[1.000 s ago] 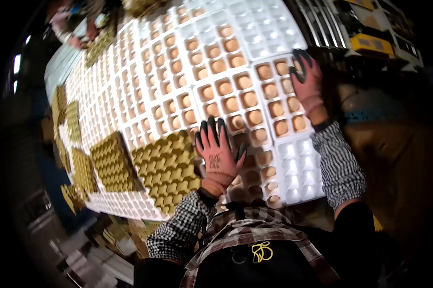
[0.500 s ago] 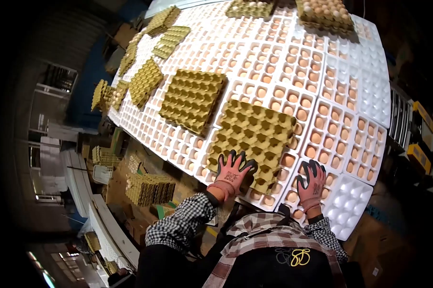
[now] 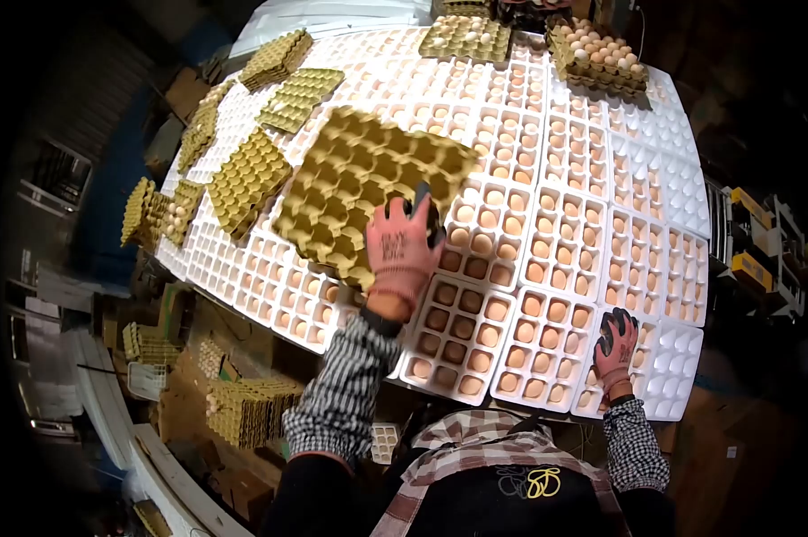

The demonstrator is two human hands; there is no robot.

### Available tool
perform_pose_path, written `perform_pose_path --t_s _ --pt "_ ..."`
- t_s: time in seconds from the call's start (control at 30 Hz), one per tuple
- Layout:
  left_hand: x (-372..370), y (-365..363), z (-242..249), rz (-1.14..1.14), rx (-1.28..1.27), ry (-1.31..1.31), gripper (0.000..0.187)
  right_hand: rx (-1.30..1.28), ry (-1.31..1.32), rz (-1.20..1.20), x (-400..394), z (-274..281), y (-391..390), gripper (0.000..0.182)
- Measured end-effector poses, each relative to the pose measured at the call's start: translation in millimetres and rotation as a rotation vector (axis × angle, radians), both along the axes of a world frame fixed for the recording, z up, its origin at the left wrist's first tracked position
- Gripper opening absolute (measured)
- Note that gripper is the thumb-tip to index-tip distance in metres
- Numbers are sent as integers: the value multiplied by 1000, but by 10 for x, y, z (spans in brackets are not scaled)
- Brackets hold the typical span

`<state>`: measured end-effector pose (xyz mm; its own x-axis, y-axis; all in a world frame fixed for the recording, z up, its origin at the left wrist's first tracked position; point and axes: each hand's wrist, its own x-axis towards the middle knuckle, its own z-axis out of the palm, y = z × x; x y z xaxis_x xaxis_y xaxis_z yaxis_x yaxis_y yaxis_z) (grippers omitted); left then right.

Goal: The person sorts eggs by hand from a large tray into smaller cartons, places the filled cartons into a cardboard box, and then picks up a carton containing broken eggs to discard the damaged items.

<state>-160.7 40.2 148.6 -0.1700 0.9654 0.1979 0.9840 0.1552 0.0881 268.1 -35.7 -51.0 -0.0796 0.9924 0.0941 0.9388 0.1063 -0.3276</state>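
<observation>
My left hand (image 3: 402,246), in a pink glove with dark fingertips, grips the near right edge of a yellowish pulp egg tray (image 3: 346,183). No eggs show in its cups. The tray hangs tilted above white trays of eggs, and part of its edge is hidden by my fingers. At the right, my gloved right hand (image 3: 617,351) lies with fingers apart over the eggs of a white tray (image 3: 588,404). Whether its fingertips touch an egg cannot be made out. Brown eggs (image 3: 538,358) fill the white tray between my hands.
Pulp trays (image 3: 250,179) lie about on the left side of the table. At the far end stand egg-filled pulp trays (image 3: 596,63). White trays with vacant cups (image 3: 677,358) line the right edge. A pulp tray stack (image 3: 252,412) stands lower left, below the table.
My left hand has lifted the pulp tray from the near edge and carried it forward and left, uncovering eggs beneath. My right hand has shifted right, and the view has turned slightly.
</observation>
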Motion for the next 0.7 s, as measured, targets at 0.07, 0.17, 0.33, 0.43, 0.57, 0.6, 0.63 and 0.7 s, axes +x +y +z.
perform_pose_path --t_s 0.07,0.17,0.33,0.43,0.57,0.6,0.63,0.7 --pt "-304 376 -318 80 -300 -70 74 12 -29 -20 -197 143 25 55" --pt "-591 294 -499 -54 -229 -173 78 184 329 -69 -926 624 64 57" --pt "-1943 60 -943 795 -57 -57 88 -280 1126 110 -2347 568 327 57" --pt "-2537 -34 -1259 458 -235 -473 86 -301 998 199 -3172 385 857 47" --pt "-2352 -19 -1076 480 -260 -416 81 -733 1523 130 -3887 -1012 1356 44" --pt "-2602 66 -1520 468 -28 -540 83 -527 1219 104 -3945 -859 1377 46" --pt "-2662 116 -1618 523 40 -559 84 -315 905 70 -3938 -669 1417 48" --pt "-2872 245 -1713 523 -177 -593 86 -336 941 80 -3786 -447 1389 47"
